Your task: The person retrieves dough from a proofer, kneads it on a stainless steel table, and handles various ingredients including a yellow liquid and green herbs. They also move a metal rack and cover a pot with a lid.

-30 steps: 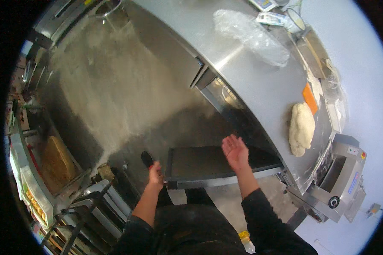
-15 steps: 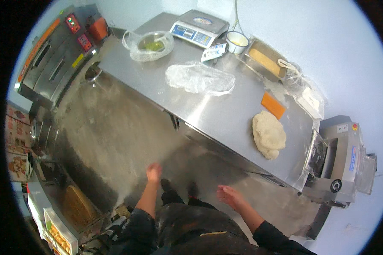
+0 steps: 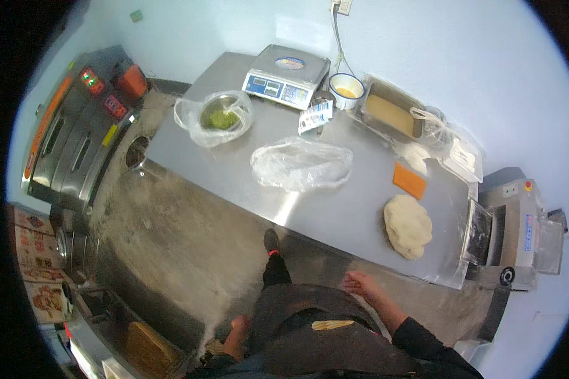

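My left hand (image 3: 238,333) hangs low beside my dark apron (image 3: 322,316), touching no object; its fingers are too small and blurred to make out. My right hand (image 3: 360,285) is just off the table's front edge, its fingers stretched out and nothing in them. Of the things on the steel table (image 3: 221,174), a pale lump of dough (image 3: 408,226) lies nearest to that hand. Behind the dough is a flat orange scraper (image 3: 409,180). A crumpled clear plastic bag (image 3: 302,165) rests mid-table, left of the dough.
Along the back stand a scale (image 3: 287,74), a white enamel cup (image 3: 346,90) and a rectangular metal pan (image 3: 393,114). A bagged bowl with green filling (image 3: 221,119) sits at left. A dough roller machine (image 3: 512,224) adjoins the right end; a deck oven (image 3: 76,129) stands far left.
My body has moved toward the table, one foot stepping forward. My left hand has swung down and back; the right hand has come nearer the table edge. The dough lies unmoved.
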`<state>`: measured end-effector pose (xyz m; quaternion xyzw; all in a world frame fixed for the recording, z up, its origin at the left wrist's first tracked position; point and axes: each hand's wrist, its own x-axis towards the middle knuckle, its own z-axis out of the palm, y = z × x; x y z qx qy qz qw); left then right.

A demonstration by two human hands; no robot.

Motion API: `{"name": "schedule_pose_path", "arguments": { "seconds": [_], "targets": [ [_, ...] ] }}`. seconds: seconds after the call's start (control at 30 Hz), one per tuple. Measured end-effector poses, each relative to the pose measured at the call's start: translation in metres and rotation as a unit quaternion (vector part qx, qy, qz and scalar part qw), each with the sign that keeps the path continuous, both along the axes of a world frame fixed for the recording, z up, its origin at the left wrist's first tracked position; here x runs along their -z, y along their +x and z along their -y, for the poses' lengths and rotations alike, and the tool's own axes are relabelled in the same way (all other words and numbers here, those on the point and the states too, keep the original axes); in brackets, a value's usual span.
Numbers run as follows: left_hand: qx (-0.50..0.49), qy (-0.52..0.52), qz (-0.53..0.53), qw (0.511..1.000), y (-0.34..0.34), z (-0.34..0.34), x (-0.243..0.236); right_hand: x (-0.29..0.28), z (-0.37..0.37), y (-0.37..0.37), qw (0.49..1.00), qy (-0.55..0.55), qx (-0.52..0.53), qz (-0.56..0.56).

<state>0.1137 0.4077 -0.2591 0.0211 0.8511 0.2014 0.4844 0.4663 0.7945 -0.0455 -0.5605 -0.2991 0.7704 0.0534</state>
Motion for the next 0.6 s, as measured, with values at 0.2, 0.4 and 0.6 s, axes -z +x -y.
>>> {"name": "schedule_pose_path", "arguments": {
  "seconds": [0.2, 0.4, 0.6],
  "targets": [
    [-0.123, 0.244, -0.021, 0.962, -0.136, -0.228, -0.056, 0.012, -0.146, -0.135, 0.974, -0.045, 0.212, -0.069],
    [-0.039, 0.375, 0.098, 0.921, -0.19, -0.505, -0.185, 0.044, -0.254, -0.237, 0.955, 0.187, 0.219, 0.075],
    [-0.058, 0.304, 0.369, 0.876, -0.159, -0.536, -0.102, 0.005, -0.184, -0.32, 0.968, 0.245, -0.048, -0.022]
  ]
}}
